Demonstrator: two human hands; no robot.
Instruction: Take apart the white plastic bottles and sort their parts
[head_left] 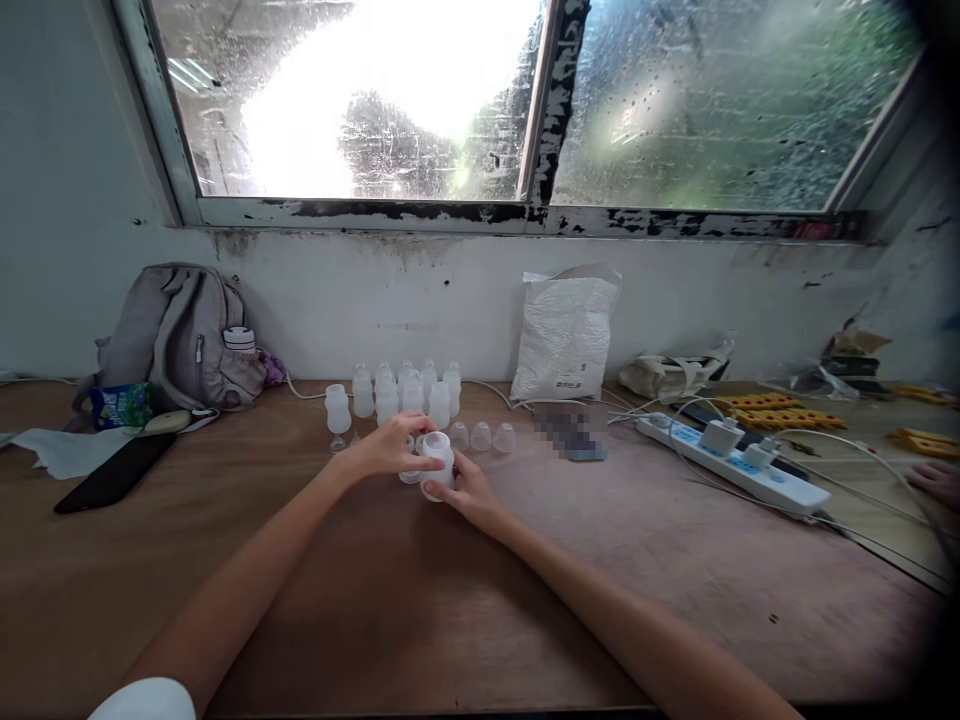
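A white translucent bottle with an open-looking top is between my two hands above the brown tabletop. My right hand wraps its lower right side, thumb across the front. From the left, my left hand grips its upper part, with thumb and fingers around it. Behind them stand several similar bottles with clear domed tops. Another bottle without a dome stands at their left, near a clear cap. To the right of my hands, clear domed caps sit in a row; others are partly hidden behind my hands.
A grey backpack, a black phone-like slab and white tissue lie left. A white plastic mailer leans on the wall. A power strip with cables and yellow parts is right. Another person's hand shows at the right edge.
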